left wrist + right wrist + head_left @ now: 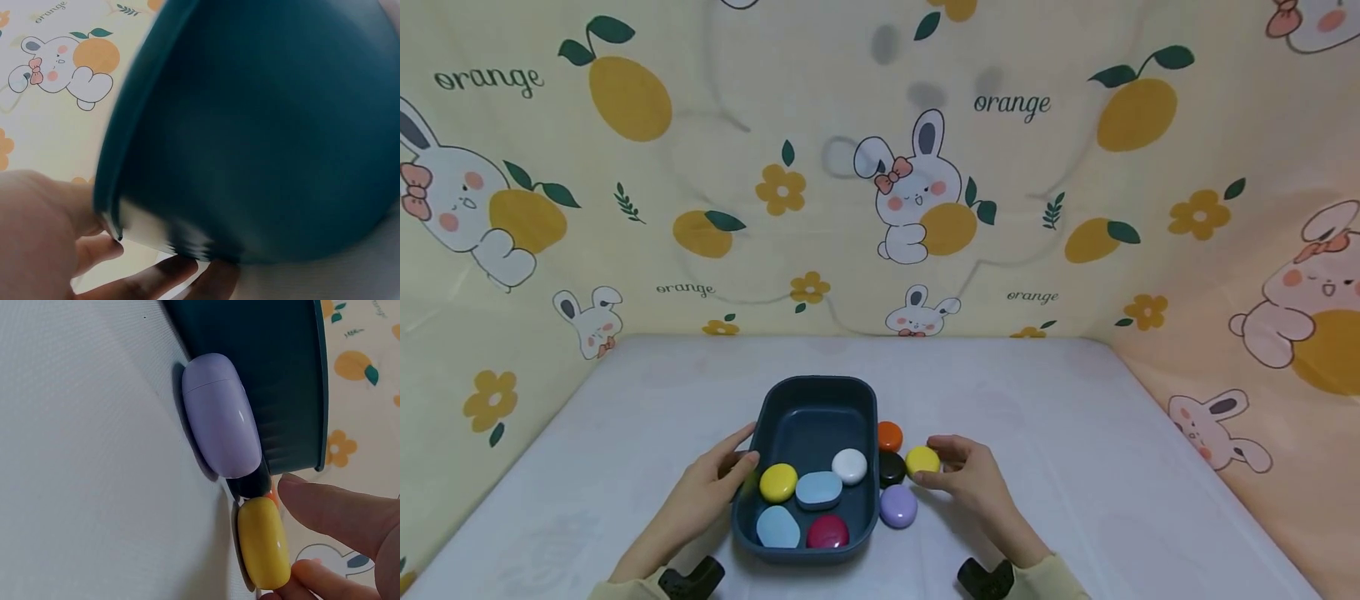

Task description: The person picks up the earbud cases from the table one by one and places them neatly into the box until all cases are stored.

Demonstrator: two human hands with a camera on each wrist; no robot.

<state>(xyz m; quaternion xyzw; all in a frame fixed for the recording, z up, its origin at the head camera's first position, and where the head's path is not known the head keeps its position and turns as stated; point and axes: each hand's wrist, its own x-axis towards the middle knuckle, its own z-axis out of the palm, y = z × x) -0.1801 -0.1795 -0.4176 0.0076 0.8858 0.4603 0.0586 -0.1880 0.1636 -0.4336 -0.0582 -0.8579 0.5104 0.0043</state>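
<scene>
A: What do we have at the left hand?
B: We see it grasping the left side of the dark blue tray, thumb at the rim, other fingers against the outer wall.

A: And the right hand?
B: Its thumb and fingers lie on either side of the outer yellow piece, just right of the tray. Our wrist view shows fingertips at the piece's edge, but we cannot tell whether they grasp it.

A: What sits near that piece?
B: We find a black piece between it and the tray, an orange piece farther off, and a purple piece nearer us, all on the white table.

A: Inside the tray?
B: We count five: an inner yellow piece at left, a white piece at right, a light blue oval between, and a pale blue piece and a dark red piece by the near wall.
</scene>
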